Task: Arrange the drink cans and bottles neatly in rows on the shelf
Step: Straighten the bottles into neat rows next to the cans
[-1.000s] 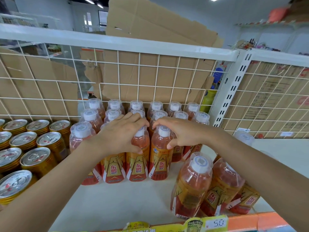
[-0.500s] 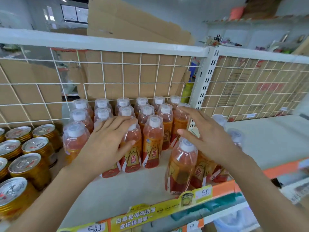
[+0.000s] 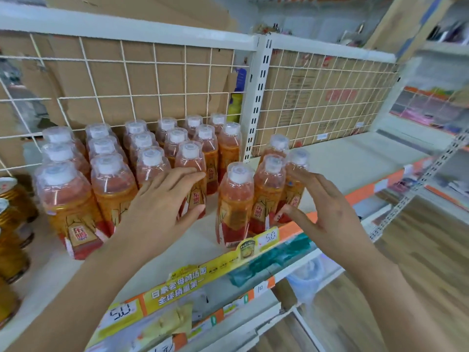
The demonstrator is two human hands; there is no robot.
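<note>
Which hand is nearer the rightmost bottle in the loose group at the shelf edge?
Right. The right hand is spread just beside the rightmost bottle, at its label; the left hand is farther left, against a front bottle in the packed rows.

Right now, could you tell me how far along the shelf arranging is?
Done: the main bottle block stands in neat rows. In hand: the left hand rests on its front bottle; the right hand hovers by the loose cluster. Left: lining up those four.
</note>
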